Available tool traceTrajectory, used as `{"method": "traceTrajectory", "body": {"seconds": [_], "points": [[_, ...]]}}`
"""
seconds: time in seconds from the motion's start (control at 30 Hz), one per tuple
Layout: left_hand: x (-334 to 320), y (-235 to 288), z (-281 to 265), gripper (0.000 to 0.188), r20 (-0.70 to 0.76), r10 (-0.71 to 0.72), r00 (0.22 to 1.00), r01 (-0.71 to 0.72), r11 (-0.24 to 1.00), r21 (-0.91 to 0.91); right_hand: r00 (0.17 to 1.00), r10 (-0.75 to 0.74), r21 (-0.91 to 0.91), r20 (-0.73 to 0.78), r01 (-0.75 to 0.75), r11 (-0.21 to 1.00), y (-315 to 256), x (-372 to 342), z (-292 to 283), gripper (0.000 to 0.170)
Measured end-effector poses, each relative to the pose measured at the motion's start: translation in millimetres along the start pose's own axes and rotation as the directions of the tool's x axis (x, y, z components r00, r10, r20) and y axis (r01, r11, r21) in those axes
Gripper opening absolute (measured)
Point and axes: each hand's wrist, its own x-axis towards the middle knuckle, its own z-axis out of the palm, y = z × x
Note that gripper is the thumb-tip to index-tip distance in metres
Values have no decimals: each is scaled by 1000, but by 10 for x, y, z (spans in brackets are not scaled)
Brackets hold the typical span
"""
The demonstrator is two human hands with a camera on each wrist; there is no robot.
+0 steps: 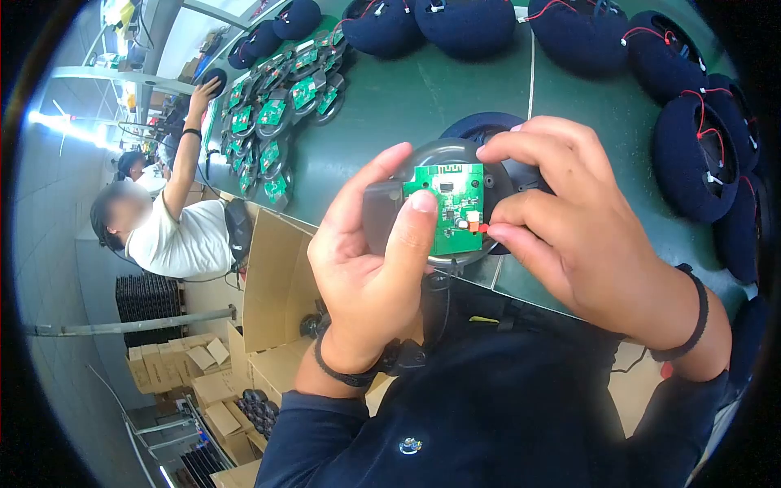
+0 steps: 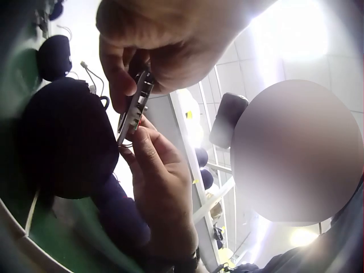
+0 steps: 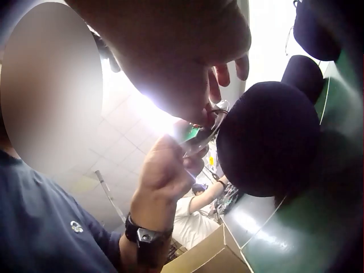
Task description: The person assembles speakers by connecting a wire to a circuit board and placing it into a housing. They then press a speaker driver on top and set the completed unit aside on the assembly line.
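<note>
My left hand [image 1: 366, 260] grips a dark, see-through round plastic cover [image 1: 382, 215] from its left side. A green circuit board [image 1: 462, 199] lies on the cover, and the left thumb presses on the board's left edge. At the board's lower right, my right hand [image 1: 578, 211] pinches a small red wire [image 1: 485, 228] beside a white connector with its thumb and a finger. Another right finger touches the cover's upper rim. Edge-on in the left wrist view, the board [image 2: 136, 108] shows between both hands. Behind the hands, a dark blue round fabric-covered shell [image 1: 480, 122] rests on the green table.
Several dark blue shells [image 1: 695, 159] with red wires line the table's back and right side. Many plastic covers with boards [image 1: 272, 118] are heaped at the back left. An open cardboard box [image 1: 281, 281] stands left of the table. Another person [image 1: 191, 236] reaches toward the table from the left.
</note>
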Motion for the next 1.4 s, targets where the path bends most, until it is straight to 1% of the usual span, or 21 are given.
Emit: {"method": "traceTrajectory", "body": {"seconds": [0.1, 0.17, 0.23, 0.3, 0.37, 0.4, 0.47, 0.57, 0.6, 0.63, 0.67, 0.73, 0.77, 0.83, 0.9, 0.97, 1.07, 1.2, 1.27, 1.33, 1.4], "points": [[-7, -18, -9, 39, 1, 5, 1000, -5, 1000, -17, 1000, 21, 50, -16, -20, 999, 6, -11, 3, 16], [-10, -31, -36, 39, 27, 14, 1000, -16, 997, 73, 999, 32, 70, -27, -30, 997, 6, -11, 16, 16], [-24, -12, -23, 39, 25, 0, 1000, -2, 997, 75, 997, 46, 104, -67, -39, 994, 15, -18, 39, 16], [-32, -2, -1, 39, 22, -14, 1000, 12, 997, 75, 995, 62, 116, -73, -54, 992, 13, -25, 40, 16], [-35, -1, 25, 40, 0, 2, 1000, -2, 1000, -6, 994, 78, 127, -78, -68, 990, 13, -24, 29, 16], [-29, -21, 34, 40, 3, 2, 1000, -2, 1000, -5, 995, 70, 117, -70, -61, 991, 15, -21, 16, 15], [-18, -96, 45, 41, -11, 138, 990, -138, 990, 13, 996, 62, 107, -63, -55, 993, 15, -23, -4, 15], [-64, -137, 54, 43, -1, 168, 986, -168, 986, -8, 992, 110, 104, -68, -103, 989, 24, -32, -16, 15], [-70, -167, 63, 43, 0, 168, 986, -168, 986, -9, 986, 144, 123, -78, -134, 983, 37, -33, -11, 15], [-75, -205, 75, 45, 0, 158, 987, -158, 985, -63, 980, 179, 142, -87, -166, 976, 49, -35, -7, 14], [-79, -233, 83, 48, 1, 148, 989, -147, 982, -118, 980, 181, 141, -86, -168, 976, 57, -41, -3, 14], [-78, -267, 92, 48, 3, 138, 990, -136, 979, -155, 979, 197, 256, -46, -179, 950, 72, -51, 5, 12], [-75, -275, 92, 48, 5, 128, 992, -125, 974, -191, 979, 197, 256, -45, -180, 950, 76, -53, 5, 12], [-76, -279, 94, 48, 9, 130, 992, -126, 974, -189, 975, 221, 276, -23, -206, 939, 76, -51, -3, 10], [-76, -278, 95, 49, 12, 130, 991, -125, 974, -188, 972, 233, 259, -24, -219, 941, 63, -46, -9, 10], [-60, -266, 100, 44, 16, 172, 985, -167, 971, -172, 969, 245, 239, -26, -232, 943, 60, -37, -31, 10], [-40, -238, 104, 44, 30, 195, 980, -189, 973, -134, 966, 256, 229, 11, -252, 940, 92, -21, -58, 10], [-7, -213, 86, 44, 59, 190, 980, -183, 977, -108, 971, 238, 229, 17, -236, 944, 136, -18, -76, 11], [8, -205, 82, 43, 93, 165, 982, -155, 982, -104, 971, 236, 222, 27, -236, 946, 132, -4, -83, 11], [8, -183, 98, 43, 96, 157, 983, -145, 982, -124, 969, 246, 170, 31, -247, 954, 106, 8, -89, 11], [2, -166, 114, 43, 99, 152, 983, -137, 980, -146, 968, 249, 158, 40, -252, 955, 97, 21, -126, 11]]}}
